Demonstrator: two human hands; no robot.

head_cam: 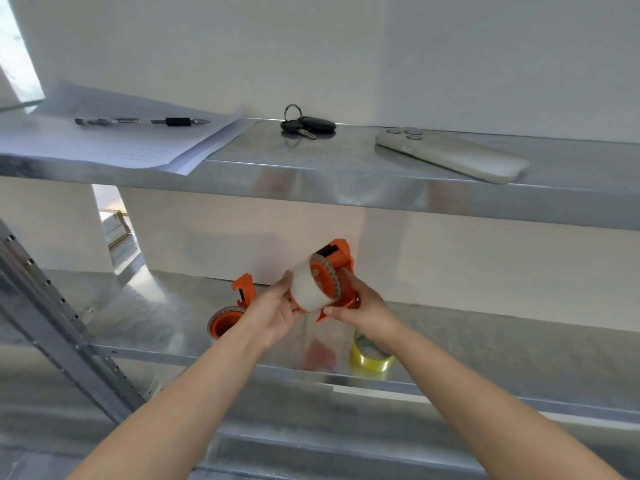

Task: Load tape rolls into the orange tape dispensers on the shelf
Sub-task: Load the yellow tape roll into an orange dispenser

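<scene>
I hold an orange tape dispenser (341,261) in the air above the lower metal shelf (502,344). A clear tape roll (306,289) sits on its orange hub. My left hand (275,311) grips the roll's left side. My right hand (363,306) holds the dispenser's body from the right and below. A second orange dispenser (242,291) lies on the shelf behind my left hand, with a tape roll (225,320) on its hub. A yellow tape roll (370,358) stands on the shelf under my right wrist, partly hidden.
On the upper shelf (346,188) lie papers (114,140) with a pen (142,121), a key bunch (306,124) and a phone (450,154). A perforated upright post (59,320) runs at the left. A white wall backs both shelves.
</scene>
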